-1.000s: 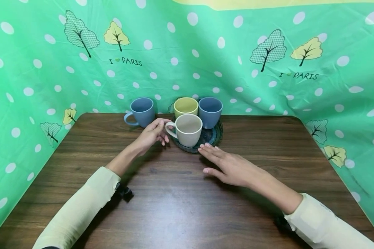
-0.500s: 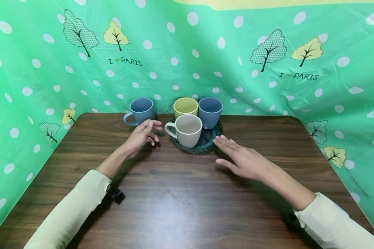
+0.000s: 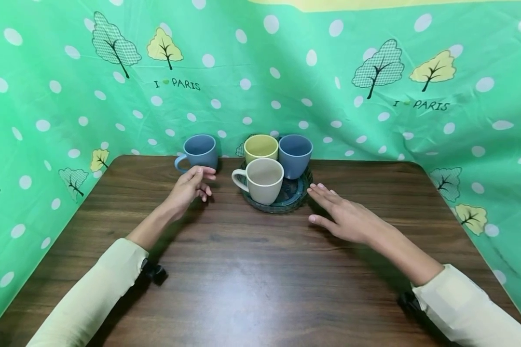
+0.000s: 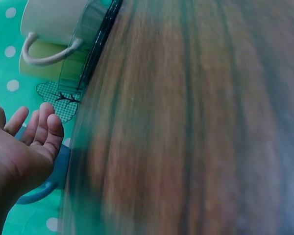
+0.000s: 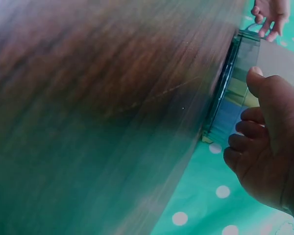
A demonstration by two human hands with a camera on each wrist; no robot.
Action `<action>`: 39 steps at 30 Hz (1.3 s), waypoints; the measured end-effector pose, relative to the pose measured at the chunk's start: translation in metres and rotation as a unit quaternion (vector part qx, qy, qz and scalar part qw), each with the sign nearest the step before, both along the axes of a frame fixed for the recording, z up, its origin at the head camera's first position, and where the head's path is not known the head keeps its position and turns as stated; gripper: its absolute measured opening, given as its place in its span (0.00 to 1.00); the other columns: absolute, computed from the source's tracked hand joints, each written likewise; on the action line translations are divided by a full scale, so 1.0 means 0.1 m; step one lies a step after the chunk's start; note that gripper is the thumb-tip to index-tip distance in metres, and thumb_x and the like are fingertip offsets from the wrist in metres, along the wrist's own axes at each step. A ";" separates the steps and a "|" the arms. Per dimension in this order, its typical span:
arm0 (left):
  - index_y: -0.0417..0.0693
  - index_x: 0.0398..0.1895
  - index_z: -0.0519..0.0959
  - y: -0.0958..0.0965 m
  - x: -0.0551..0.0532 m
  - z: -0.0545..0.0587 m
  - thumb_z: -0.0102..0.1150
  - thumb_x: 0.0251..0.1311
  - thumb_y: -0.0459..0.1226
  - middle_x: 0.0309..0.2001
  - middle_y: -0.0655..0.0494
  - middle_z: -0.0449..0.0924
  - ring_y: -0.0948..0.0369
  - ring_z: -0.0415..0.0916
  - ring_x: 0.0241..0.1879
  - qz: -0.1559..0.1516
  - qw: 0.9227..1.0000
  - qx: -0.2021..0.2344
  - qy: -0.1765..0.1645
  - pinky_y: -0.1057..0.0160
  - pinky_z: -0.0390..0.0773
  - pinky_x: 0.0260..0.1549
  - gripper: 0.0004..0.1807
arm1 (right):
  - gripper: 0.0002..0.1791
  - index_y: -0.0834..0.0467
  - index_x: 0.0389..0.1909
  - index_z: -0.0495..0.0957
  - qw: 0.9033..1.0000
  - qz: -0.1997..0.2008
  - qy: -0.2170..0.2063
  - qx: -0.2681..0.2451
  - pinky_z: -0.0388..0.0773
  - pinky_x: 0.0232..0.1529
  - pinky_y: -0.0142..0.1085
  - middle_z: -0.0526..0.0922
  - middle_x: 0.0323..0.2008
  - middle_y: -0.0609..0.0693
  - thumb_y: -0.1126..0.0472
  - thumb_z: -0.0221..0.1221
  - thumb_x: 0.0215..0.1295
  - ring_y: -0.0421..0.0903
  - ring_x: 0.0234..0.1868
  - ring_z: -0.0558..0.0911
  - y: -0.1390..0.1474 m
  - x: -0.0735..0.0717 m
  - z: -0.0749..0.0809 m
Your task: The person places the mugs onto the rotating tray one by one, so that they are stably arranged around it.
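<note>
A round dark glass tray (image 3: 282, 208) near the back of the table bears a white mug (image 3: 265, 182) in front, a yellow mug (image 3: 260, 146) behind it and a blue mug (image 3: 295, 156) at the right. Left of the tray, a second blue mug (image 3: 200, 152) stands on the table, its handle to the left. My left hand (image 3: 186, 189) hovers just in front of that mug with loosely bent fingers and holds nothing. Beside the tray's right edge is my right hand (image 3: 345, 214), fingers straight and thumb apart; whether it touches the rim I cannot tell.
The brown wooden table (image 3: 243, 279) ends close behind the mugs. A green dotted cloth (image 3: 260, 67) with printed trees hangs behind it and along both sides.
My left hand has moved left, away from the white mug's handle toward the lone blue mug. My right hand has shifted right and back, from the tray's front to its right side.
</note>
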State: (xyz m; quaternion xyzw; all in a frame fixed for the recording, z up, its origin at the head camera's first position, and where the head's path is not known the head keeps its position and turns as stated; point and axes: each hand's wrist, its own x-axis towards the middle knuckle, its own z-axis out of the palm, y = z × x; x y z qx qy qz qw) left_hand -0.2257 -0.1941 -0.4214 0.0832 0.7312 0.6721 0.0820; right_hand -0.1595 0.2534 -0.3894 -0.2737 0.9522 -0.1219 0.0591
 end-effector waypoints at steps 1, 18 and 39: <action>0.28 0.77 0.67 -0.01 0.00 0.00 0.32 0.95 0.47 0.61 0.45 0.79 0.63 0.79 0.36 0.004 1.000 0.001 0.001 0.68 0.81 0.34 0.30 | 0.44 0.56 0.92 0.56 1.000 0.000 -0.002 0.000 0.65 0.86 0.68 0.55 0.92 0.62 0.37 0.54 0.89 0.66 0.91 0.58 0.00 -0.01 0.00; 0.36 0.70 0.73 -0.23 0.04 -0.02 0.36 0.95 0.47 0.53 0.53 0.81 0.65 0.77 0.34 0.068 0.997 0.025 0.012 0.68 0.79 0.32 0.25 | 0.44 0.55 0.94 0.51 1.000 0.004 -0.004 0.002 0.61 0.88 0.66 0.50 0.94 0.59 0.40 0.54 0.90 0.65 0.93 0.53 0.01 -0.05 0.00; 0.48 0.59 0.77 -0.50 0.07 0.07 0.42 0.94 0.47 0.48 0.61 0.82 0.66 0.78 0.34 0.111 0.992 0.062 0.023 0.70 0.80 0.33 0.16 | 0.44 0.54 0.94 0.51 1.000 0.012 -0.016 -0.003 0.58 0.89 0.67 0.51 0.93 0.60 0.40 0.54 0.90 0.65 0.93 0.52 -0.05 -0.06 -0.03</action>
